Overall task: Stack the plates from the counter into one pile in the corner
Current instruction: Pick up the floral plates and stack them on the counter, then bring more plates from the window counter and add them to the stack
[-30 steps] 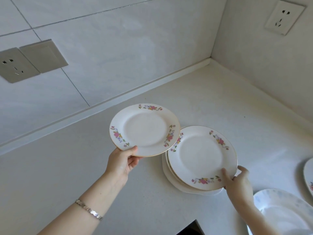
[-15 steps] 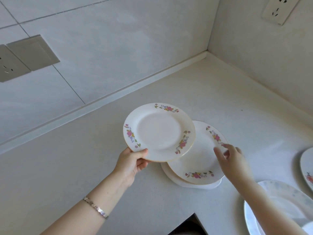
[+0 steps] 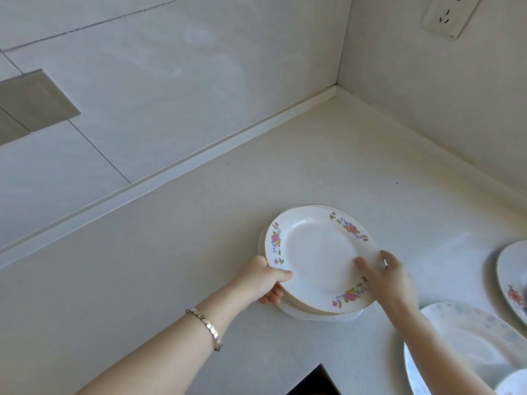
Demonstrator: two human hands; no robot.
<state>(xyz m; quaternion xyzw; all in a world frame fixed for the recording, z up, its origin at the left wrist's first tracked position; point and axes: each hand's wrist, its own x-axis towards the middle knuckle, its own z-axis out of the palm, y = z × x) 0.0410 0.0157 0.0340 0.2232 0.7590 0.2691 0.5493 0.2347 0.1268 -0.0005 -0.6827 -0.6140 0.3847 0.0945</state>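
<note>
Plate (image 3: 313,252), white with a floral rim, is sitting topmost over pile (image 3: 316,316) of like plates, and it is overhanging the pile slightly. Whether it is fully resting there cannot be told. Pile is standing on worktop (image 3: 185,252), well out from corner (image 3: 336,91) where two walls are meeting.

Left grip (image 3: 263,280) is clamping the plate's near-left rim, thumb lying on top and fingers curling underneath. Right grip (image 3: 390,280) is pinching the right rim, thumb pressing on the plate's face and forefinger hooking over the edge. Bracelet (image 3: 205,326) is circling the left wrist.

Blue plate (image 3: 456,332) is lying near the pile at lower right, partly under the right forearm. Edge plate (image 3: 513,280), also floral, is showing at the frame's right border. Socket (image 3: 447,12) is sitting on the right wall and grey panel (image 3: 34,104) on the left wall.
</note>
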